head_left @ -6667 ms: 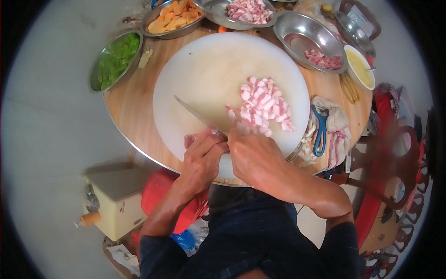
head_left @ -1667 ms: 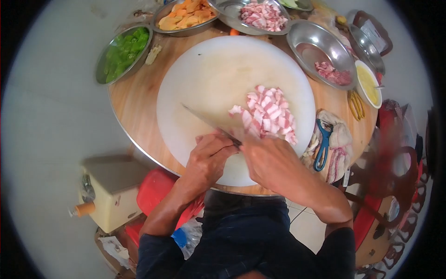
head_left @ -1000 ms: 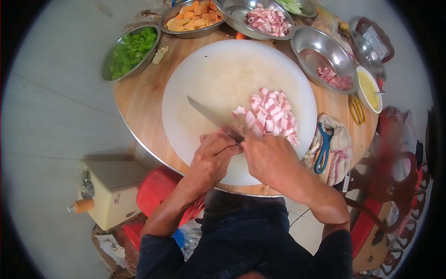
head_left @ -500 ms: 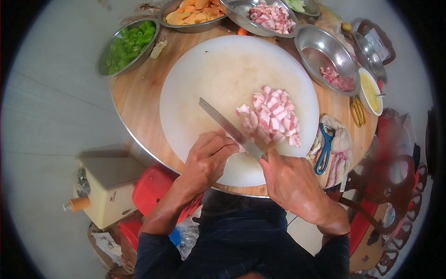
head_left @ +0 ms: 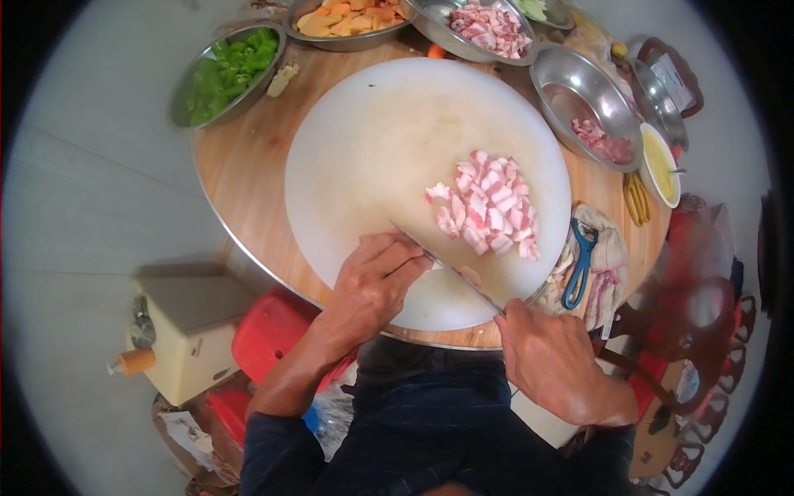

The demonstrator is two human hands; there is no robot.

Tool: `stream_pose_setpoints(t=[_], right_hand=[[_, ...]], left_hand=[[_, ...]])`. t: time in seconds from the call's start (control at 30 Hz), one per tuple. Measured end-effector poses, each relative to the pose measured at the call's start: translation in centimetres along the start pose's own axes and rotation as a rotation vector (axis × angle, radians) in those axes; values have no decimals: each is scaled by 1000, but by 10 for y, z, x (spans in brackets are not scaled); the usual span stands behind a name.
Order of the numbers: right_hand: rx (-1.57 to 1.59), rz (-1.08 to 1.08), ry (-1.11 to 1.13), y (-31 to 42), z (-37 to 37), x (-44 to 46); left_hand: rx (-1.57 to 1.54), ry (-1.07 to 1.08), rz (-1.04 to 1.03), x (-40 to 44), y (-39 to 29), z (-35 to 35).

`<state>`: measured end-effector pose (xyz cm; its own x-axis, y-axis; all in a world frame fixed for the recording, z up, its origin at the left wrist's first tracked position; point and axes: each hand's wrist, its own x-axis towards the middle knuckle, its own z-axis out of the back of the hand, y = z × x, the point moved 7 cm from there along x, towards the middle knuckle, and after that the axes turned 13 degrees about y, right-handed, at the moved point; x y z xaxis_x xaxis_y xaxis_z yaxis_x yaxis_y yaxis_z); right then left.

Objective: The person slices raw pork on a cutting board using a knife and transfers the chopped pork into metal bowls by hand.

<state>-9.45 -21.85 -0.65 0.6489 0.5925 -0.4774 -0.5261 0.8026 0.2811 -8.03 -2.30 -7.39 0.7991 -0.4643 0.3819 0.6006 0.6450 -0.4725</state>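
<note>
My right hand (head_left: pixel 556 357) grips the handle of a kitchen knife (head_left: pixel 453 273). Its blade slants up and left, seen nearly edge-on, close against the fingertips of my left hand (head_left: pixel 376 277). Those fingers are curled down on a piece of meat near the front of the round white cutting board (head_left: pixel 356 157); the fingers hide most of it. A small slice lies against the blade's far side. Just beyond the knife is a heap of diced pink-and-white fatty meat (head_left: pixel 492 202).
Around the board stand metal bowls of green peppers (head_left: pixel 227 74), orange slices (head_left: pixel 351 18) and cut meat (head_left: pixel 490 29), plus a bowl (head_left: pixel 571 78) with a little meat. A blue-handled peeler (head_left: pixel 581 269) lies on a cloth (head_left: pixel 610 281) at right, near yellow-handled scissors (head_left: pixel 636 198).
The knife has drawn back toward my body and to the right, its blade turning more edge-on. A slice now shows by the blade. My left hand has barely moved.
</note>
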Motion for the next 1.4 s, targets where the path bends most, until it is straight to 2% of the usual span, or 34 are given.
stream_pose_setpoints(t=[0.17,0.23,0.3,0.4,0.6,0.67,0.7,0.77,0.9,0.97,1.07,1.4], right_hand=[[6,-43,58,3,-6,15],[46,16,77,9,1,33],[105,198,-195,14,6,55],[143,172,-316,16,4,96],[140,213,-288,9,9,61],[114,135,-68,1,3,36],[109,138,-67,0,2,30],[69,-22,24,-13,-7,24],[69,-26,-68,-23,-6,31],[217,-68,-181,-29,4,31],[248,23,-215,-20,10,26],[252,103,-138,-3,3,37]], left_hand=[[-10,-11,7,1,-1,1],[-19,-5,11,2,-1,1],[-31,7,-6,4,0,-1],[5,3,-24,4,0,-4],[8,4,14,1,2,-5],[-19,-9,42,1,2,-3],[-18,-15,44,2,2,-2],[-29,10,43,4,2,-2],[-65,40,39,2,5,-1],[-81,22,26,2,4,2],[31,24,30,-1,6,10],[40,22,16,5,1,11]])
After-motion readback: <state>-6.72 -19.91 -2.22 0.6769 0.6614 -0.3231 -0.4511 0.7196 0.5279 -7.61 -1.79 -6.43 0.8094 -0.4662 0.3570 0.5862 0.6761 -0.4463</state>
